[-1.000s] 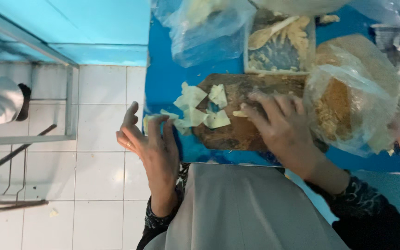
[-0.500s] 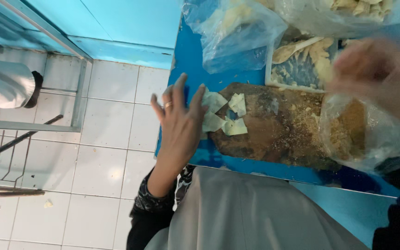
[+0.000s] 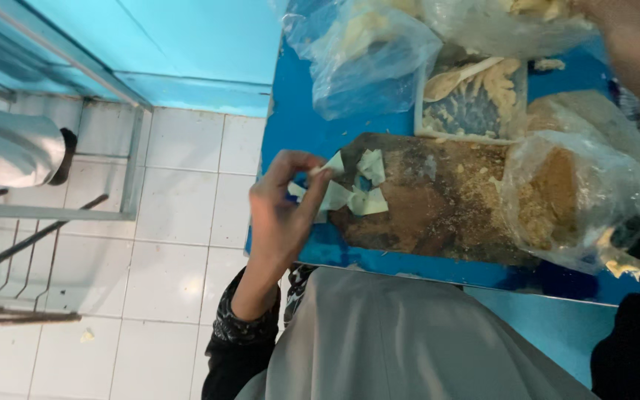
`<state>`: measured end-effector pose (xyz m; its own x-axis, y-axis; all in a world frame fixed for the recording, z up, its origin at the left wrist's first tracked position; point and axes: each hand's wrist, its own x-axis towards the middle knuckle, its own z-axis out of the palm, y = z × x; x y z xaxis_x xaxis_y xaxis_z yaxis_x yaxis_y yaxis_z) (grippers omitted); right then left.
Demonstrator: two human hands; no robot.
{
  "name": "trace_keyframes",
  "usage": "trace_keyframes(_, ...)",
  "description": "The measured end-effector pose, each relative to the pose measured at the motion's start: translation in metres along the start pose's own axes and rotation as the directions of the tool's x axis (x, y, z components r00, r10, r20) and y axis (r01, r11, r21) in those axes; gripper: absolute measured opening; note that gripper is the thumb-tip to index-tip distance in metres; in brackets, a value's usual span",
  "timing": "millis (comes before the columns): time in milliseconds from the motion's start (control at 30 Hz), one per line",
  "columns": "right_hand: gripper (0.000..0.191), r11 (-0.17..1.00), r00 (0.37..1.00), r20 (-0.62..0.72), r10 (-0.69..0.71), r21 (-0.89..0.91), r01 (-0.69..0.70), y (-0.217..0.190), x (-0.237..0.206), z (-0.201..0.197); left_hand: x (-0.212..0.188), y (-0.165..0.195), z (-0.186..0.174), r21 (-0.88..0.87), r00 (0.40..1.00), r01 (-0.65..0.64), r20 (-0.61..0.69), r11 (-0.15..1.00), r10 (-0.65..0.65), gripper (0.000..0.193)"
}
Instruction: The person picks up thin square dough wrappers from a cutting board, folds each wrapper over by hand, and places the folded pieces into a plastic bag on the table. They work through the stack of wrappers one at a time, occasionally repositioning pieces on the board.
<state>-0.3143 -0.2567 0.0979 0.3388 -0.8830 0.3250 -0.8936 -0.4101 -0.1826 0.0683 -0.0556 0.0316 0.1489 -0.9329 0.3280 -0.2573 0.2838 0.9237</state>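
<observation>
Blue counter point(image 3: 312, 133), left edge over white floor tiles point(image 3: 179, 222). Brown wooden board point(image 3: 438, 200) lay near the counter's front edge, dusted with crumbs. Clear bag of brown crumbs point(image 3: 564, 196) sat on the board's right end; another clear bag point(image 3: 364, 59) lay toward the far edge, with a tray of pale scraps point(image 3: 472, 100) just beside it.

Pale dough pieces point(image 3: 361, 189) clustered at the board's left end, near the counter's left edge, several overlapping.

Change from half a second before: left hand point(image 3: 283, 215) had been spread flat, fingers splayed over the pieces; now it was curled, fingertips pinched on one piece point(image 3: 332, 164) at the cluster's far side, that piece lifted at a corner. Judged: moved from patting or sorting to picking a single piece.

Right hand point(image 3: 631, 37) had left the board and sat blurred at the frame's top right corner, close to the camera; could not tell whether open or closed, or holding anything.
</observation>
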Motion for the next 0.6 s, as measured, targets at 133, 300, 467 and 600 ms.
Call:
trace_keyframes(133, 0.03, 0.978, 0.997, -0.074, 0.036, 0.207, -0.02, -0.04, -0.043, -0.044, -0.024, 0.009, 0.01, -0.499, 0.98, 0.194, 0.068, 0.844, -0.186, 0.017)
trace_keyframes(300, 0.082, 0.771, 0.781, 0.625, -0.008, 0.501, -0.393, -0.131, -0.139, -0.052, -0.052, 0.023, 0.054, -0.673, 0.95, 0.305, 0.262, 0.674, -0.169, 0.027)
trace_keyframes(467, 0.086, 0.455, 0.953, 0.3, 0.031, 0.845, -0.281, -0.17, -0.161, -0.006, -0.051, 0.024, 0.082, -0.803, 0.948, 0.319, 0.268, 0.503, -0.172, 0.029)
trace_keyframes(600, 0.07, 0.239, 0.943, 0.277, 0.185, 0.918, -0.316, -0.171, -0.161, 0.009, -0.048, 0.023, 0.082, -0.837, 0.93, 0.354, 0.268, 0.418, -0.252, 0.028)
